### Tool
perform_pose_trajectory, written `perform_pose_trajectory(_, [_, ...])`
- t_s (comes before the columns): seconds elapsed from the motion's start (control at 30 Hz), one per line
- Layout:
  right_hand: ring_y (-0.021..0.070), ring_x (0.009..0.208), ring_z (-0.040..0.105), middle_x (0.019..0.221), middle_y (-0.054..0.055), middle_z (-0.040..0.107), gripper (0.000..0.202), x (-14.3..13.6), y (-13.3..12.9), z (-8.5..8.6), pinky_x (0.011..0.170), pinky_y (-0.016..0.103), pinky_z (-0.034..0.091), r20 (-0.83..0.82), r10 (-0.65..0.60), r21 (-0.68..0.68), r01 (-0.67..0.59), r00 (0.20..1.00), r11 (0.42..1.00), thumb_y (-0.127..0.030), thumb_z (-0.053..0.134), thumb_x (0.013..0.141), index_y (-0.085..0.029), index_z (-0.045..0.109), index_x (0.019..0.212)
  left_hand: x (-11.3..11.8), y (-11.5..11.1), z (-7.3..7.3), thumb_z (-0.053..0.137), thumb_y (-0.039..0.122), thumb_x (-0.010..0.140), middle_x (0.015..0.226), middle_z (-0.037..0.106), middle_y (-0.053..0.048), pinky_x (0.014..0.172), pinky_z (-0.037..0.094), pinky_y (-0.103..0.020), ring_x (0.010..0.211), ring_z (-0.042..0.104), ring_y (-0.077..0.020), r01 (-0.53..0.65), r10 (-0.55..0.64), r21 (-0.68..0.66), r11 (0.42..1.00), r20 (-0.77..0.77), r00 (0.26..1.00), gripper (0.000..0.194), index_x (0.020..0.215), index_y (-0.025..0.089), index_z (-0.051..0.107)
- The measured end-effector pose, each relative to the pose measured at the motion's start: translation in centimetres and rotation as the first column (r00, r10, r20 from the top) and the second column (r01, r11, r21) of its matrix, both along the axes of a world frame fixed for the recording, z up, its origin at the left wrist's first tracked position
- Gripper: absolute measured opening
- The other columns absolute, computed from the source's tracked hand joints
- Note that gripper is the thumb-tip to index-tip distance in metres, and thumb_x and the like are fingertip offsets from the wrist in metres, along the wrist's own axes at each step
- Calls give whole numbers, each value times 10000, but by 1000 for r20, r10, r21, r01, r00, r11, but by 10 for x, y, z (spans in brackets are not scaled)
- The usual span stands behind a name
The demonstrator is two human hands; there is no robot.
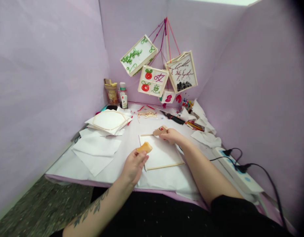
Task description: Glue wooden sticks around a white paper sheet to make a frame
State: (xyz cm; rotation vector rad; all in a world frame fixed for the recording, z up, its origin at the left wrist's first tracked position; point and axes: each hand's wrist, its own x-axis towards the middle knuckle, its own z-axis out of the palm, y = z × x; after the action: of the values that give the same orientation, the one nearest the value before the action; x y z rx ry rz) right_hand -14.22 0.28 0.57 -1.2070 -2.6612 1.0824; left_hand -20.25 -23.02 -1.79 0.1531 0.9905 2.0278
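Observation:
Pinched in the fingers of my left hand (136, 163) is a yellow-orange chunk (145, 147) that looks like a piece of bread; its exact kind is unclear. My right hand (170, 135) is wrapped round a tan glue gun (160, 130), its nose over the far edge of a white paper sheet (164, 153). Thin wooden sticks lie along the sheet's edges, one of them a near stick (165, 166). My left hand hovers over the sheet's left edge. The right forearm hides part of the right edge and the gun's cord.
Paper sheets (95, 146) and a stick-framed panel (109, 120) lie left. Behind are matchsticks (148, 114), pliers (175, 118), a bottle (123, 97) and a cup (112, 93). Painted lanterns (153, 80) hang at the back. A power strip (238, 171) with cords lies right.

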Motion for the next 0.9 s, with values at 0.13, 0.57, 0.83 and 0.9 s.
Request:
perform_pose_trajectory(0.13, [129,573,558,697,46,651,239,2,1,2,490,211,387,2,-6,-20,6,1000,1000,-345,606,704,-127,673,776,0,0,0,852,253,566,757,640,-19,918,451,-335,856,598,-149,-3,3,-2,1000,9,1000,304,746,141,635])
perform_pose_trajectory(0.57, [135,545,539,652,45,624,206,6,0,8,474,224,364,30,-18,10,17,999,1000,-335,601,709,-135,648,704,0,0,-1,848,257,573,791,644,-23,926,454,-332,891,593,-147,-2,2,-4,1000,0,1000,297,756,148,642])
perform_pose_trajectory(0.83, [139,566,552,686,51,642,220,9,4,7,476,220,363,48,-17,31,15,999,999,-347,595,717,-137,661,734,-1,0,-3,854,264,562,773,643,-22,922,453,-334,880,590,-149,-5,5,-4,1000,2,1000,302,750,148,647])
perform_pose_trajectory(0.9, [144,583,563,699,53,649,228,9,5,7,482,218,365,55,-9,40,7,998,999,-349,600,716,-135,669,755,-1,0,-3,851,259,568,773,645,-22,927,448,-338,882,592,-151,-3,3,-5,1000,2,1000,294,749,149,647])
